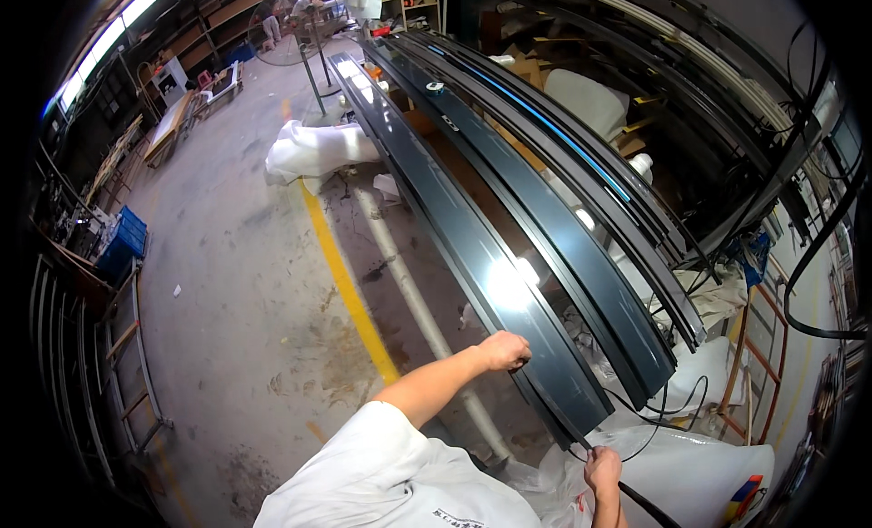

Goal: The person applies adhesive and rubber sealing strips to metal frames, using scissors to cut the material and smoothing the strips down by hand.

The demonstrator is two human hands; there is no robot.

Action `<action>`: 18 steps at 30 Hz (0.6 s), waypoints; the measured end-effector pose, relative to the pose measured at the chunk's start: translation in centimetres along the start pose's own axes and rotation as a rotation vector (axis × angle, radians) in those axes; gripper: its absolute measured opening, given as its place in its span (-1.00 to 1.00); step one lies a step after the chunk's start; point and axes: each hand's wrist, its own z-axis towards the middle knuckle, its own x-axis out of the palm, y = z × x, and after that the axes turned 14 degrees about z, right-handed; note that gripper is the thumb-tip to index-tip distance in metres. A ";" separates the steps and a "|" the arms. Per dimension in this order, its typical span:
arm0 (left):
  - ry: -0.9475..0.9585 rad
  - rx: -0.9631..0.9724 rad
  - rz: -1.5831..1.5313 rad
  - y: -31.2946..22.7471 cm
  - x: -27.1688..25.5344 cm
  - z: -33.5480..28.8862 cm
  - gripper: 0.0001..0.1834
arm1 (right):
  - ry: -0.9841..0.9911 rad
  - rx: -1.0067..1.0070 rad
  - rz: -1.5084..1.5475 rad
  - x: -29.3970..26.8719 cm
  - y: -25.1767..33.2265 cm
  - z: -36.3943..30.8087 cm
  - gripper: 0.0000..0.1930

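A long dark grey metal profile [454,240] stretches away from me, its near end by my hands. My left hand [505,351] is closed in a fist at the profile's left edge, and whatever its fingers hold is hidden. Lower right, just off the profile's near end, my right hand [602,471] grips a thin black flexible strip [647,505]. The strip runs along the left edge toward the near corner and trails out past the right hand to the lower edge of view. A second dark profile [581,256] lies parallel on the right.
Further right lie more dark profiles [627,228], one with a blue line. A small round item [435,88] rests on the second profile. White wrapping [318,151] pads a support at left. Plastic sheeting [690,464] and loose black cords [668,419] lie near my right hand.
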 end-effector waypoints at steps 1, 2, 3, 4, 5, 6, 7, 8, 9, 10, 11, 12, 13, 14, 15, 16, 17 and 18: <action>-0.025 0.034 -0.007 0.3 0.0 0.1 -0.81 | -0.058 0.039 -0.019 0.3 0.6 -0.3 -0.82; -0.033 0.047 0.009 0.6 0.0 0.5 -0.82 | -0.119 0.085 -0.036 0.8 1.3 -0.7 -0.82; -0.035 0.090 0.016 0.3 0.2 2.2 -0.83 | -0.190 0.163 -0.055 0.9 1.4 -1.5 -0.83; -0.029 0.140 0.021 -0.8 -0.4 2.8 -0.83 | -0.206 0.212 -0.086 1.3 0.9 -2.1 -0.84; 0.000 0.171 0.046 -1.0 -1.6 3.8 -0.83 | -0.224 0.272 -0.112 1.9 -0.3 -2.0 -0.84; 0.114 0.113 -0.111 -1.0 -2.7 4.0 -0.82 | -0.269 0.198 0.011 2.4 -1.3 -2.2 -0.83; 0.125 0.058 -0.013 -0.6 -2.9 3.5 -0.80 | -0.227 0.240 0.069 2.0 -0.1 -1.5 -0.80; 0.186 0.085 0.089 -0.3 -3.5 2.5 -0.81 | -0.118 0.249 -0.011 2.9 -0.6 -1.6 -0.77; 0.078 0.042 0.066 1.9 -0.8 1.4 -0.85 | -0.073 0.229 0.004 2.4 1.7 0.0 -0.73; 0.032 0.118 -0.010 2.4 -1.5 1.2 -0.89 | 0.008 0.217 0.032 1.7 2.3 0.0 -0.72; -0.022 0.128 -0.005 2.4 -1.6 1.9 -0.92 | 0.016 0.243 0.013 0.9 2.2 0.3 -0.73; -0.094 0.171 0.033 2.1 -2.0 2.2 -0.95 | 0.016 0.293 0.009 0.5 2.6 0.4 -0.73; -0.086 0.194 0.030 0.9 -2.6 2.4 -0.93 | -0.014 0.345 -0.012 0.5 2.6 -0.4 -0.73; -0.066 0.227 0.055 0.1 -2.5 3.1 -0.93 | -0.049 0.380 -0.036 0.4 2.4 -0.8 -0.73; -0.037 0.239 0.089 -0.2 -2.2 3.0 -0.93 | -0.024 0.435 -0.030 1.0 2.4 -0.9 -0.73; -0.012 0.242 0.124 -0.4 -2.1 3.0 -0.92 | 0.003 0.483 -0.027 1.3 2.4 -0.9 -0.72; -0.044 0.288 0.109 -0.5 -2.1 3.3 -0.92 | 0.032 0.525 -0.025 1.7 2.3 -1.0 -0.72; -0.040 0.295 0.118 -0.8 -2.3 3.4 -0.91 | 0.071 0.512 0.021 2.3 1.9 -1.5 -0.72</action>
